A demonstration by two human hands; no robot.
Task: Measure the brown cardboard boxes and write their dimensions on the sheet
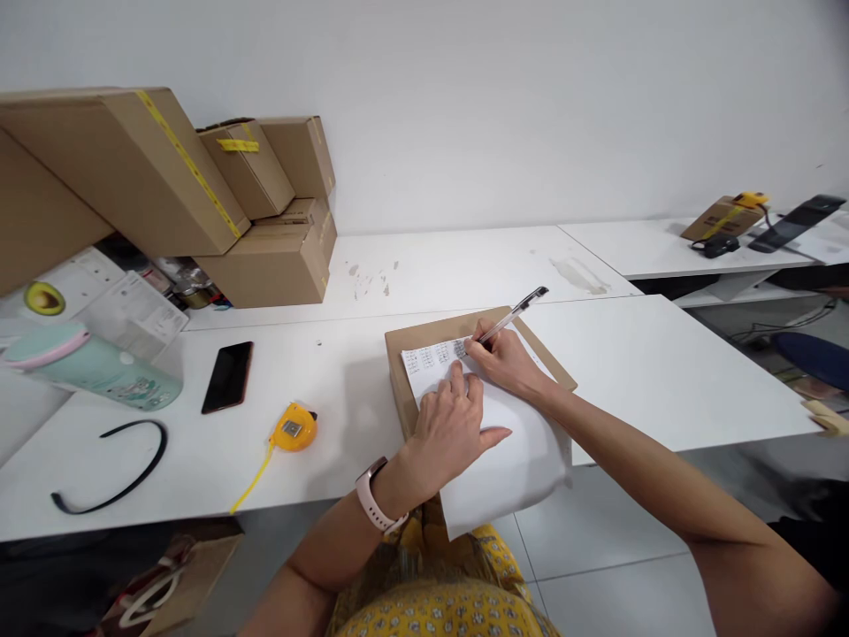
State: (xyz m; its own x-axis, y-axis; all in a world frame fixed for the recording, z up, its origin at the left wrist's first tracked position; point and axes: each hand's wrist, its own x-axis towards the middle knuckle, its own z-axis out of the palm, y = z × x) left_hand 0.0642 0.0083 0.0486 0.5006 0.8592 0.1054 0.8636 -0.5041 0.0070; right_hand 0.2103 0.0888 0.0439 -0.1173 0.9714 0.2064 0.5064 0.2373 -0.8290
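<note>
Right hand (505, 361): fingers curled tight, pinching a pen (516, 312) near its tip. Tip is down on the paper sheet (508, 451), at the far end of a printed grid of small entries.
Left hand (452, 426): flat, fingers together and extended, thumb out to the side, palm pressing on the sheet just beside the writing spot. Pale pink watch (371, 497) on that wrist.

The sheet is white, thin and rectangular. The far part lies on a flat brown cardboard piece (424, 341); the near end hangs over the counter (663, 363) edge and curls a bit. The print is too small to read. The pen is a slim clear-barrel type with a dark cap end, tilted up and to the right.

The cardboard is matte with square corners and sits at the near edge of the counter. The counter is white, smooth and slightly scuffed further back.

To the left: a yellow tape measure (293, 427) with its tape trailing off the edge, a black phone (227, 376) face up, a curved black band (112, 478), a teal bottle (93, 367) on its side, and stacked cardboard boxes (265, 257) with yellow tape against the wall.
</note>
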